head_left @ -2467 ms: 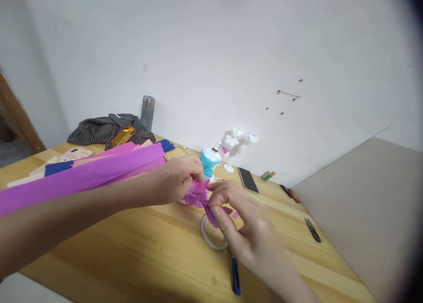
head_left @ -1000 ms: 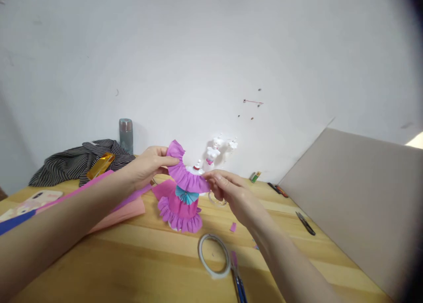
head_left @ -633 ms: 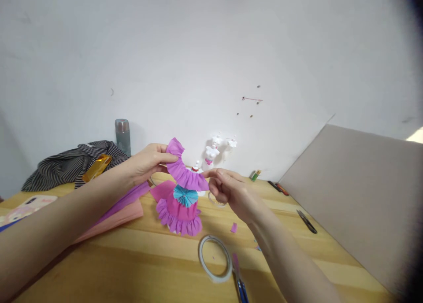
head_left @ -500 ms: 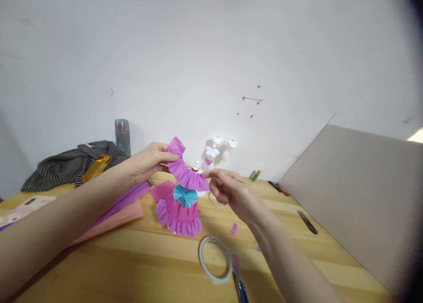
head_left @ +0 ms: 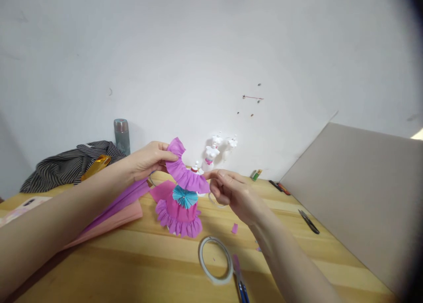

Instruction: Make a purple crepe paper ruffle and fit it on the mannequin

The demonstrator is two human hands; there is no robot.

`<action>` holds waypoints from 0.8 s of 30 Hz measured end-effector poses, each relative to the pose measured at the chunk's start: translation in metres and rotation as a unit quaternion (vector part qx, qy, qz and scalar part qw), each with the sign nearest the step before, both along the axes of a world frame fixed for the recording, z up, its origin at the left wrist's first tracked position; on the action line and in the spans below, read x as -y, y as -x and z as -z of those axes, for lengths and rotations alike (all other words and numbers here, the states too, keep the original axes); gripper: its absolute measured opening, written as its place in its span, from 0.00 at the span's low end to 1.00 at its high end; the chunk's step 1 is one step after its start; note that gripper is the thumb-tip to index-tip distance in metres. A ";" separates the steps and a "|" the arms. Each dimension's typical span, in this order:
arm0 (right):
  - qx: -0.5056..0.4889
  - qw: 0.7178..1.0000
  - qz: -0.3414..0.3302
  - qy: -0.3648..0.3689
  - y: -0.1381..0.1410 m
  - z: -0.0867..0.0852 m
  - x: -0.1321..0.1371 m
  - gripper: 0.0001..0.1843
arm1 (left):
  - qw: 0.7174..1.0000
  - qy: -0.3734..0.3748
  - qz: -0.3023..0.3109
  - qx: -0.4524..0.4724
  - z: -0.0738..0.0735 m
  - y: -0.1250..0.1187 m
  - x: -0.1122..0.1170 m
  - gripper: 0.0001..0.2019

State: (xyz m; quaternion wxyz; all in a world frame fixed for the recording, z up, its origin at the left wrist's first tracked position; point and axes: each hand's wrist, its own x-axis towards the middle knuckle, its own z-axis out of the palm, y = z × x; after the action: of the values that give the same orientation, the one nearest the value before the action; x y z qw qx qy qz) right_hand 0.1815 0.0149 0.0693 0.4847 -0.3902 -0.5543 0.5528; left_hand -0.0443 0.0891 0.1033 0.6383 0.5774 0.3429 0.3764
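Observation:
A curved, gathered strip of purple crepe paper (head_left: 183, 173) spans the space between my two hands, above the table. Thumb in front, fingers behind, my left hand (head_left: 153, 157) pinches its upper left end. At the lower right end is my right hand (head_left: 229, 186), closed, with the thumb and index finger at the paper's edge and the other fingers curled. Just beneath stands a small mannequin in a pink paper skirt (head_left: 183, 212) with a purple ruffled hem and a blue pleated rosette (head_left: 185, 197). The strip partly hides its upper body.
A roll of tape (head_left: 202, 263) and scissors (head_left: 242, 287) lie in front. White mannequins (head_left: 210, 153) stand by the wall. Crepe paper sheets (head_left: 115, 219), striped cloth (head_left: 53, 166) and a thermos (head_left: 122, 138) are left; snips (head_left: 309, 222) lie right, beside a grey panel (head_left: 357, 197).
Both hands keep their hold on the purple strip, which has barely shifted. The view has tilted slightly.

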 end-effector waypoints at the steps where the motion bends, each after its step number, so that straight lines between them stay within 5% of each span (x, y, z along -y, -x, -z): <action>1: 0.000 1.000 0.002 0.001 0.000 0.000 0.000 0.22 | 1.000 0.002 0.003 -0.002 0.000 0.000 0.000 0.04; 24: 0.046 0.999 0.003 -0.029 0.003 -0.008 -0.005 0.19 | 0.999 -0.009 0.022 -0.033 -0.001 0.001 -0.007 0.05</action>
State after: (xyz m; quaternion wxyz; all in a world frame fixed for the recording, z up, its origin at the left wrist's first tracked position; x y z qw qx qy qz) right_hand 0.1783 0.0199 0.0769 0.4711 -0.4028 -0.5907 0.5166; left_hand -0.0454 0.0966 0.1046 0.6295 0.6027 0.3475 0.3460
